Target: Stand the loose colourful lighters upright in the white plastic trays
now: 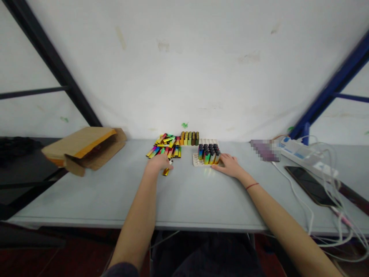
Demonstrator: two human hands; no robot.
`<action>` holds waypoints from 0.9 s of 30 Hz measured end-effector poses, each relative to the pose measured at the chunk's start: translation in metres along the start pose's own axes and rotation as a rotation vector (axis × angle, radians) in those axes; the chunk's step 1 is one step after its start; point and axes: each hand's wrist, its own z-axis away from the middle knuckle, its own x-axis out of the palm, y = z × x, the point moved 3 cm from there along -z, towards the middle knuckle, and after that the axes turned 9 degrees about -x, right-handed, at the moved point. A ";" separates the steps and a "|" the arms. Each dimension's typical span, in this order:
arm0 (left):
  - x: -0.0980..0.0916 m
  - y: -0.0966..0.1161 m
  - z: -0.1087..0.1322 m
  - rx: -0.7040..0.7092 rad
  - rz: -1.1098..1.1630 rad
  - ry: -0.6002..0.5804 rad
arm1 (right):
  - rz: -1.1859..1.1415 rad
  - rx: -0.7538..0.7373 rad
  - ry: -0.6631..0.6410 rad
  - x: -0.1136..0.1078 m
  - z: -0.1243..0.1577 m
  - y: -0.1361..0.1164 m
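My left hand (pixel 157 164) is closed on a shiny gold lighter (pixel 165 172) just in front of a loose pile of metallic, many-coloured lighters (pixel 167 144). Part of the held lighter is hidden by the fingers. To the right, a white tray with holes (pixel 196 161) carries rows of upright rainbow lighters (pixel 211 156) with black tops. My right hand (pixel 230 166) grips the right front corner of this tray, thumb along the front and fingers along the side. Behind the pile stands a block of upright yellow-to-dark lighters (pixel 189 138).
An open cardboard box (pixel 83 146) lies on the left of the grey table (pixel 201 204). Another white tray (pixel 209 141) sits near the wall. On the right are a phone (pixel 309 186), a power strip (pixel 308 157), a partly blurred-out item (pixel 265 150) and tangled white cables.
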 end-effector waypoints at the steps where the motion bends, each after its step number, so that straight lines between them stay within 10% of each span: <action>1: 0.002 0.004 0.002 -0.001 0.008 0.000 | 0.001 0.003 -0.001 0.000 0.000 0.000; 16: 0.039 0.068 0.003 0.402 1.063 -0.160 | -0.003 -0.005 -0.013 0.001 -0.001 0.000; 27: 0.063 0.098 0.013 0.184 1.686 -0.354 | 0.004 -0.008 -0.003 0.000 -0.001 -0.001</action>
